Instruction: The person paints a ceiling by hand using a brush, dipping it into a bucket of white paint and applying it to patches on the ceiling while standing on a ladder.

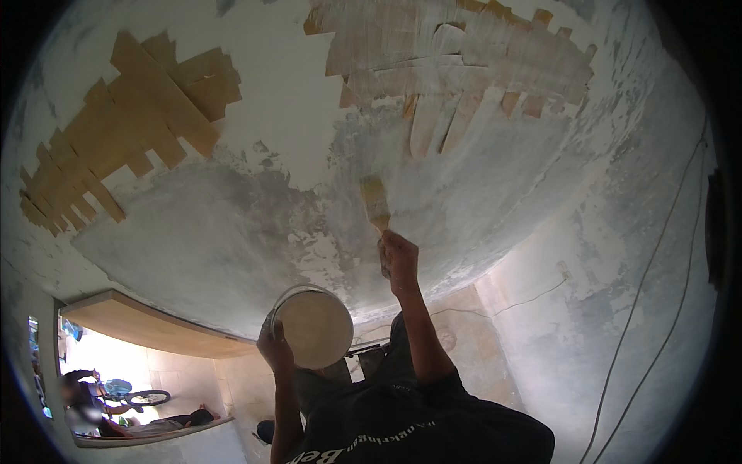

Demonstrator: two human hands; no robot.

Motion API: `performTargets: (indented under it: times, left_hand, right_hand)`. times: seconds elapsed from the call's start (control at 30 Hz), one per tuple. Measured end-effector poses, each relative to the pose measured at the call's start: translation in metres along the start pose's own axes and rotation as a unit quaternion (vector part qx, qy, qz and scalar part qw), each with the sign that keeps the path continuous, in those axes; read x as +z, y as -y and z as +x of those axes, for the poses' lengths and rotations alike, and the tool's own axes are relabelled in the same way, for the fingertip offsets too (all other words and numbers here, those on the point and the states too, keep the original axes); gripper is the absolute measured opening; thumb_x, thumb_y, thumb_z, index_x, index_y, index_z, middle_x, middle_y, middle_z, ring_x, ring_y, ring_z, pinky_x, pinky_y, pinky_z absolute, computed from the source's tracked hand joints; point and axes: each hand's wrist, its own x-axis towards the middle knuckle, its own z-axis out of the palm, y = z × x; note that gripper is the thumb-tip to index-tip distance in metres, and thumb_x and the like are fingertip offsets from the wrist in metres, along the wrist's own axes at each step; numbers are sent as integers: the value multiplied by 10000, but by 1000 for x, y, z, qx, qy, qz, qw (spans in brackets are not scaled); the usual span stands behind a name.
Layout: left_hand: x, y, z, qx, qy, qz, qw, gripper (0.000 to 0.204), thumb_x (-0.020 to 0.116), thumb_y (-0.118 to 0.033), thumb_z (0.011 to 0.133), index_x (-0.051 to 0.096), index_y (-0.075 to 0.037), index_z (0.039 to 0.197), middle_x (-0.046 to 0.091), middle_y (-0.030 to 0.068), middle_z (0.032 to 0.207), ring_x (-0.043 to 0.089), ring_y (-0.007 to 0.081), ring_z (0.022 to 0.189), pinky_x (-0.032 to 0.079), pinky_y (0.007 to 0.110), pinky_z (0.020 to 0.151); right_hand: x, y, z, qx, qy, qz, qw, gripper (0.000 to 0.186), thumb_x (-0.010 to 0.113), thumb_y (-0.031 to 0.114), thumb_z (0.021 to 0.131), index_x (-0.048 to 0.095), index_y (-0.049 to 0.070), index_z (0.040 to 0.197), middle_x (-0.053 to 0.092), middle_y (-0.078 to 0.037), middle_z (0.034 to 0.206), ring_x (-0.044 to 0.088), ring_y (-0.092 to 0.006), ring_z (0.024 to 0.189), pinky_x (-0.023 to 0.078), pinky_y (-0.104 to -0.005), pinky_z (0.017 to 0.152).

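Note:
My right hand (400,261) grips the handle of a wide flat paintbrush (375,203), its bristles pointing up over the grey, patchy wall (255,240). Whether the bristles touch the wall, I cannot tell. My left hand (277,345) is closed on the left side of a round bucket (350,315) with a thin arched handle. Pale beige material (313,332) fills the view into the bucket. On the upper right of the wall is a partly whitened tan patch (464,66); a second tan patch (147,108) with stepped, stroke-like edges lies at upper left.
A wooden door (154,325) stands at an opening on the lower left. Beyond it are a person (154,425) and a bicycle (127,394). Thin cables (657,247) hang down the right wall. Beneath me is a dark support (363,362), partly hidden by my body.

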Motion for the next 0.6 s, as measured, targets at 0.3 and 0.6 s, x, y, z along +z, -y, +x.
performTargets:
  times: [0.3, 0.6]
  left_hand:
    - [-4, 13, 3, 6, 9, 12, 1000, 354, 550, -254, 942, 619, 41, 1125, 675, 169, 1010, 634, 250, 900, 488, 351, 809]
    - [-1, 26, 2, 21, -16, 14, 1000, 379, 542, -293, 947, 622, 32, 1126, 677, 180, 1013, 640, 259, 918, 492, 369, 824]
  right_hand:
    - [-70, -184, 51, 76, -74, -77, 991, 279, 607, 264, 869, 578, 54, 689, 380, 49, 477, 334, -50, 356, 230, -229, 328]
    - [-104, -222, 70, 197, -176, -191, 945, 221, 619, 226, 786, 650, 26, 697, 593, -51, 593, 518, -150, 413, 411, -323, 388]
